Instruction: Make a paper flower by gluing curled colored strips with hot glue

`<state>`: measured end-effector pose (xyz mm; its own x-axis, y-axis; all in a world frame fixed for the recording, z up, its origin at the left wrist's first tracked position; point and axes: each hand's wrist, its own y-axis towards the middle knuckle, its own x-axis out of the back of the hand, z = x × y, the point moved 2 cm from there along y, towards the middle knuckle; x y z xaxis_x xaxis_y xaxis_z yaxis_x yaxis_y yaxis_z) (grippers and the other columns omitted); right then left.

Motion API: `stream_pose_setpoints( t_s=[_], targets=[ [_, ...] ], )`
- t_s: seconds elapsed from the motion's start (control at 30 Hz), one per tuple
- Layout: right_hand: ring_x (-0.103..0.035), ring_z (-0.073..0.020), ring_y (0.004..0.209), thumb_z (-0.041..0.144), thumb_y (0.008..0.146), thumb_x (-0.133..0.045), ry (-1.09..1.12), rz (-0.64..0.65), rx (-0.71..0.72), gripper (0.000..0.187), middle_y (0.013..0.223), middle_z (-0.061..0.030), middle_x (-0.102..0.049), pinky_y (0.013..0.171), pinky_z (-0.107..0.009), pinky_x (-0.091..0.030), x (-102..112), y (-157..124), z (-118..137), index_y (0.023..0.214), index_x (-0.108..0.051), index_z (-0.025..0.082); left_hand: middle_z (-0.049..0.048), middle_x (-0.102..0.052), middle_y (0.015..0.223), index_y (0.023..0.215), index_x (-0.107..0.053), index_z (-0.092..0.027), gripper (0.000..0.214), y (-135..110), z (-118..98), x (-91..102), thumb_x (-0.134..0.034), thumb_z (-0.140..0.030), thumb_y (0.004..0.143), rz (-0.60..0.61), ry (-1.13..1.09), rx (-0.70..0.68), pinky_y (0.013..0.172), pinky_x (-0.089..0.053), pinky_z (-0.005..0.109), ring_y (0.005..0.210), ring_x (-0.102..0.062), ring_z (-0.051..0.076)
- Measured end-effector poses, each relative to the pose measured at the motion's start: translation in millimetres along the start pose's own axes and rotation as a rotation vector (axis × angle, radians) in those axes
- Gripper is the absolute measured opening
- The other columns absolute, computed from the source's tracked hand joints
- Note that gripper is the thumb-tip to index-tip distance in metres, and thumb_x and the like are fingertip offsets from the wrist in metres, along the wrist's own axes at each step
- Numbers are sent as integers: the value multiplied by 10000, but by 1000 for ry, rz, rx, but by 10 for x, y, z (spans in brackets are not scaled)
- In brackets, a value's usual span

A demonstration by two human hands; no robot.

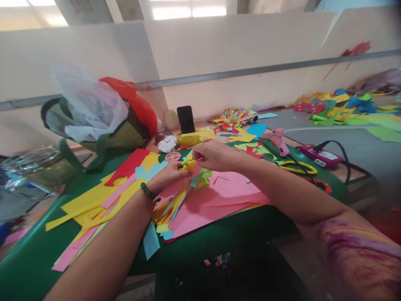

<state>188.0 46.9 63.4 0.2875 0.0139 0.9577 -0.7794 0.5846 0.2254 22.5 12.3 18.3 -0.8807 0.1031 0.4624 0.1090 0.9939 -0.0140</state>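
Nearest, at the frame's centre, your left hand (pixel 167 174) and right hand (pixel 214 155) meet over the pink sheet (pixel 219 198), both pinching a small folded paper piece (pixel 191 167) of yellow and green strips. It looks light, floppy and easy to crease or tear, so hold it at the folded middle, not the loose tails. Right of centre lie yellow scissors (pixel 297 167) and a pink glue gun (pixel 277 139); beyond, a phone (pixel 186 119) stands upright.
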Motion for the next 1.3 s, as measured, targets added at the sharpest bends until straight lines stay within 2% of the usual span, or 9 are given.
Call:
stream_pose_setpoints(
  t_s=[0.13, 0.3, 0.47, 0.6, 0.7, 0.8, 0.9, 1.1, 1.3],
  targets=[
    [-513, -155, 711, 65, 789, -526, -17, -27, 0, 179, 774, -44, -644, 592, -253, -255, -39, 16, -17, 901, -638, 148, -14, -543, 588, 552, -599, -187, 173, 29, 23, 6, -669, -344, 578, 77, 15, -25, 528, -374, 249, 573, -451, 134],
    [-565, -180, 776, 141, 824, -568, -2, -41, -22, 158, 866, -64, -684, 613, -257, -287, -55, 11, -2, 956, -653, 157, 30, -684, 768, 703, -716, -184, 202, 47, 8, -26, -735, -314, 550, 47, -92, -50, 650, -475, 275, 743, -588, 193],
    [-573, -159, 793, 389, 795, -703, 301, -403, -13, 378, 1074, -83, -661, 669, -258, -385, 38, 41, -163, 1078, -618, 154, 13, -703, 742, 716, -722, -186, 200, 8, -45, -14, -730, -261, 531, -65, -212, -26, 727, -490, 301, 749, -622, 200],
    [-519, -123, 670, 351, 828, -665, 461, -634, -103, 203, 793, -7, -607, 650, -259, -409, 28, 87, -299, 831, -609, 156, 19, -704, 711, 719, -707, -171, 249, -39, -88, 17, -747, -295, 506, -256, -358, 1, 703, -490, 307, 727, -631, 208],
    [-541, -156, 766, 276, 818, -692, 334, -718, 28, 131, 787, -15, -586, 734, -290, -439, -53, 91, -220, 754, -644, 172, 14, -694, 684, 727, -698, -167, 314, -61, -94, 20, -784, -352, 488, -382, -447, 2, 669, -482, 301, 686, -619, 195],
    [-536, -198, 865, 264, 841, -705, 136, -732, 140, 90, 838, -45, -586, 805, -331, -442, -171, 91, -111, 784, -723, 196, 8, -688, 663, 725, -703, -162, 348, -62, -86, 4, -814, -387, 483, -406, -503, -14, 664, -485, 291, 666, -613, 179],
    [-510, -211, 856, 289, 858, -711, 4, -703, 128, 106, 836, -55, -574, 799, -346, -432, -261, 118, -85, 810, -757, 206, 12, -702, 669, 738, -715, -160, 374, -38, -68, -16, -844, -365, 453, -368, -589, -59, 694, -502, 296, 691, -632, 186],
    [-482, -229, 863, 285, 875, -691, -111, -678, 100, 130, 839, -67, -570, 784, -366, -396, -288, 138, -101, 799, -768, 211, 1, -702, 666, 729, -707, -154, 330, 4, -21, -27, -848, -292, 465, -319, -636, -82, 655, -496, 280, 634, -615, 157],
    [-496, -272, 961, 278, 852, -704, -156, -682, 77, 95, 968, -102, -605, 851, -401, -409, -267, 116, -73, 886, -722, 191, -55, -553, 514, 629, -629, -160, 225, -11, -28, -16, -802, -243, 511, -304, -573, -77, 525, -393, 231, 504, -503, 100]
  ],
)
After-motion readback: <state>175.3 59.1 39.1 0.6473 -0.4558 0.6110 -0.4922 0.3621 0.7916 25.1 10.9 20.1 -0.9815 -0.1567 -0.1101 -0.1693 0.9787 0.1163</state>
